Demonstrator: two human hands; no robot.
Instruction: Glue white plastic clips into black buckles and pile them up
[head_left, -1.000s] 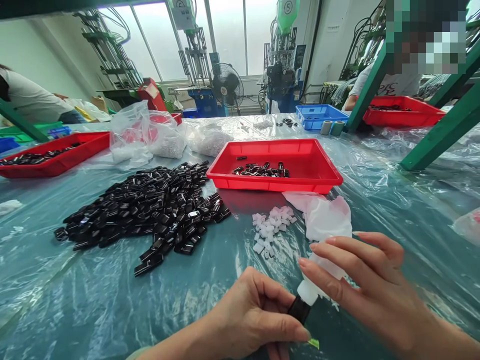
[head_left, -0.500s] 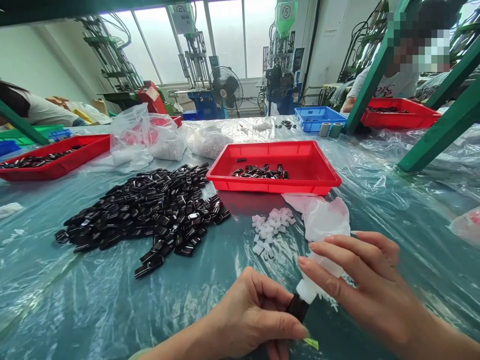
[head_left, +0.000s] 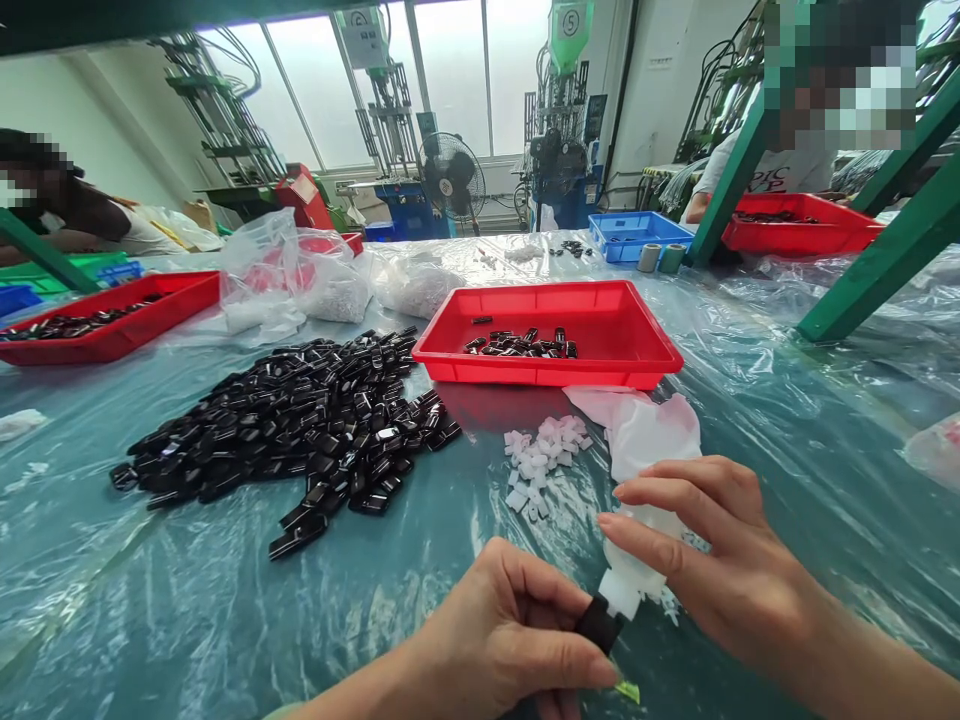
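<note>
My left hand (head_left: 510, 630) is closed on a small black plastic piece (head_left: 600, 624) near the table's front edge. My right hand (head_left: 720, 560) pinches a white plastic piece (head_left: 624, 590) and holds it against the black piece's upper end. Its other fingers are stretched out above. A small heap of white pieces (head_left: 541, 455) lies just beyond my hands, beside a crumpled white bag (head_left: 645, 430). A big pile of black pieces (head_left: 300, 420) spreads to the left. A red tray (head_left: 630, 340) behind holds several black pieces.
Clear plastic sheet covers the green table (head_left: 187, 600). Bags of white parts (head_left: 330, 280), a second red tray (head_left: 112, 310), a blue tray (head_left: 637, 230) and a third red tray (head_left: 810, 225) stand farther back. Green frame legs (head_left: 877, 260) slant at the right. Other people sit at the left and back right.
My right hand has drawn slightly lower and closer, its fingers curling more around the white piece. The left hand has barely shifted.
</note>
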